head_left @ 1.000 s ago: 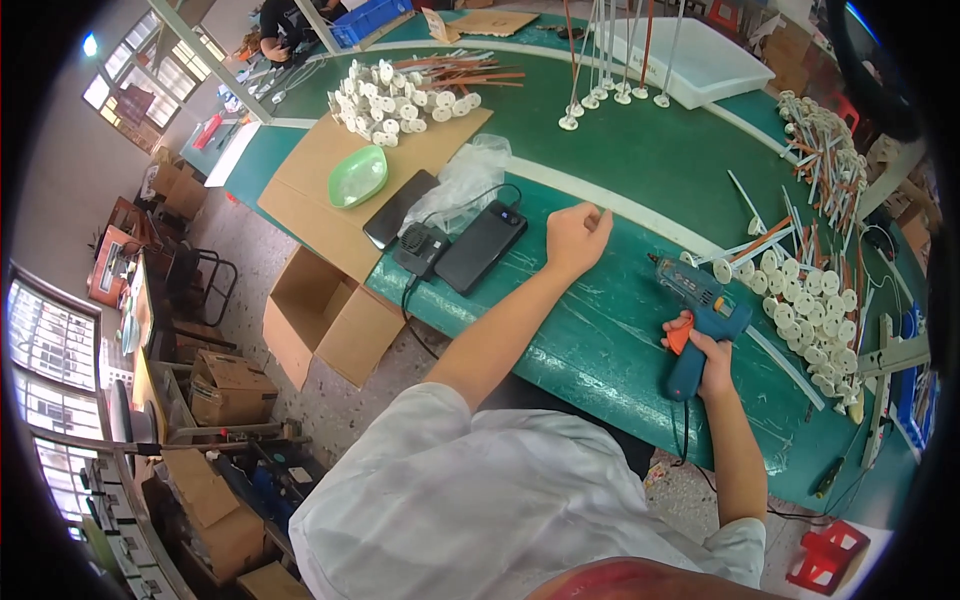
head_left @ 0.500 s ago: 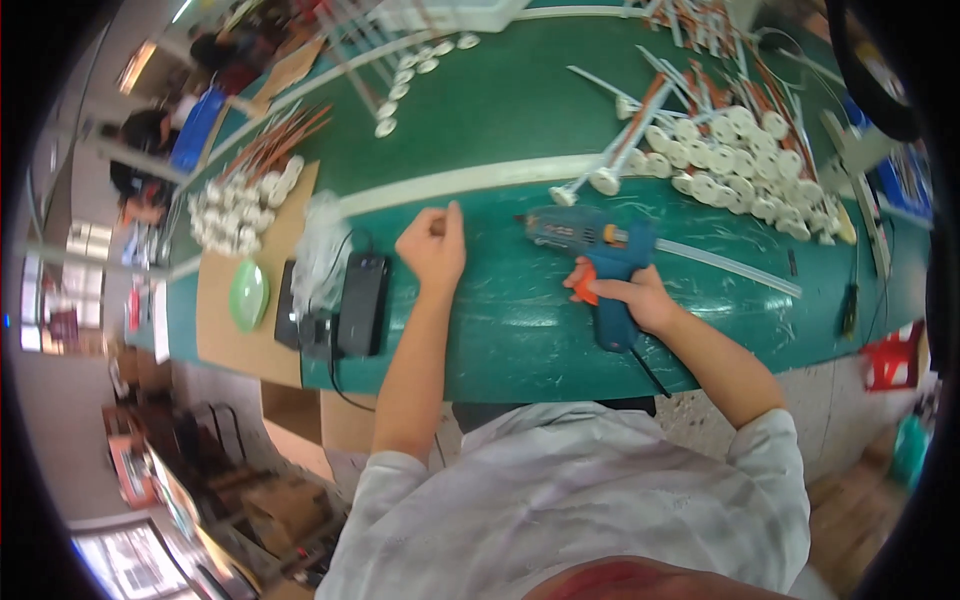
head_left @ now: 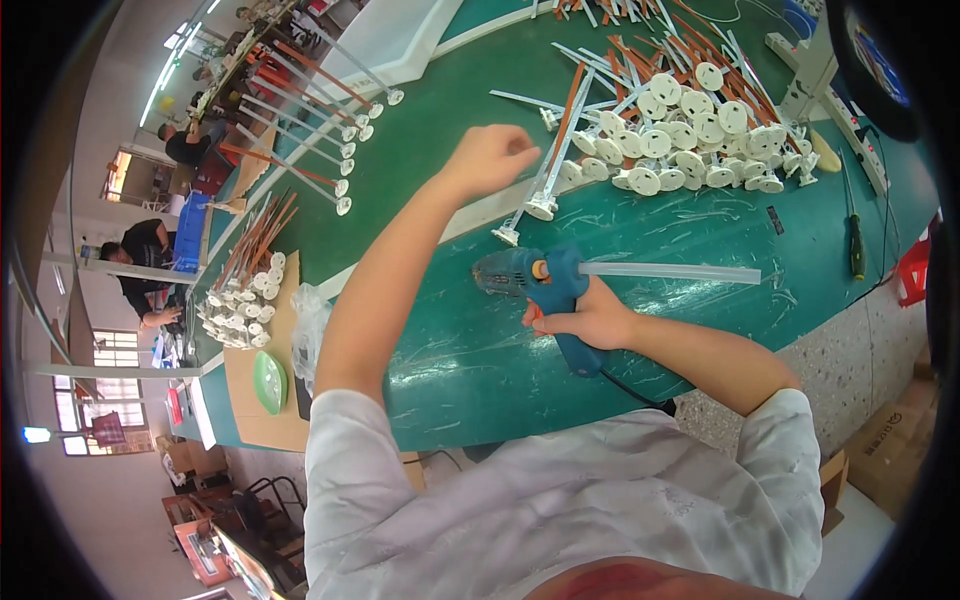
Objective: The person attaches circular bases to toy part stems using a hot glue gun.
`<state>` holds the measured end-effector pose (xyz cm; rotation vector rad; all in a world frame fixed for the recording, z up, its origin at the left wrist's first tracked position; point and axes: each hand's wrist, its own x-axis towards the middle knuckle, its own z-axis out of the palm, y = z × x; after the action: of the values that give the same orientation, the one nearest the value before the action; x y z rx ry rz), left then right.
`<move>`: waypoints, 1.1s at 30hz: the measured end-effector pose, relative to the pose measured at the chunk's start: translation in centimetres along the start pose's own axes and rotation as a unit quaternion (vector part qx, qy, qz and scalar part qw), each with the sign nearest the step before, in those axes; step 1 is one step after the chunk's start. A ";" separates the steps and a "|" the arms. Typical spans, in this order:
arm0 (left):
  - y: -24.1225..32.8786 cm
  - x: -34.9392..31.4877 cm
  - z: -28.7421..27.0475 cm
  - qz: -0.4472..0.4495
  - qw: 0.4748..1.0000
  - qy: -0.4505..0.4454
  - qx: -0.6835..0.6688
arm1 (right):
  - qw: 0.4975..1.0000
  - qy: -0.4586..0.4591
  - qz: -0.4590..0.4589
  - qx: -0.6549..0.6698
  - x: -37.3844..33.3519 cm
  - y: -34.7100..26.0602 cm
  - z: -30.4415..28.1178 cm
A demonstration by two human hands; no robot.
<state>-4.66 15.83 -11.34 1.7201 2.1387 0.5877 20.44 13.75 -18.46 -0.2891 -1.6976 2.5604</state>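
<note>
My right hand (head_left: 600,318) grips a blue hot glue gun (head_left: 560,280), fingers at its orange trigger. The nozzle points left, and a long translucent glue stick (head_left: 680,271) sticks out of its back. My left hand (head_left: 490,158) reaches over the green table, fingers loosely bent and apart, with nothing visible in it. Just right of its fingertips lie two long strips with white round bases (head_left: 541,207), at the left edge of a large pile of white disc-shaped bases (head_left: 655,145) on white and brown strips.
A row of similar pieces (head_left: 347,150) lies at the far left. Another bundle (head_left: 240,305) rests on cardboard by a green dish (head_left: 269,383) and a clear plastic bag (head_left: 308,330). A screwdriver (head_left: 857,245) and power strip (head_left: 855,140) are at right. Other people work in the background.
My left hand has moved up and to the right toward the pile, its fingers loosening from a curl. The glue gun stays in my right hand. The head view has shifted.
</note>
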 end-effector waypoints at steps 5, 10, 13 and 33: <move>0.7 4.3 3.1 -0.119 0.989 -0.091 -0.010 | 0.996 0.006 -0.045 -0.078 -0.1 0.4 0.2; 0.5 3.8 1.4 -0.175 0.977 -0.103 -0.066 | 0.999 0.025 -0.033 -0.017 -0.3 -0.1 0.3; -0.5 1.6 -0.4 -0.122 0.965 -0.167 -0.163 | 0.999 0.000 -0.012 -0.039 0.3 0.6 -0.4; 0.7 -19.9 -0.3 -0.015 0.912 0.390 -0.125 | 0.991 0.057 0.002 0.123 -0.9 -0.1 0.0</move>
<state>0.09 -3.51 -10.73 1.4363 2.4012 1.6850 21.33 13.67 -18.27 -0.4148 -1.3292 2.6624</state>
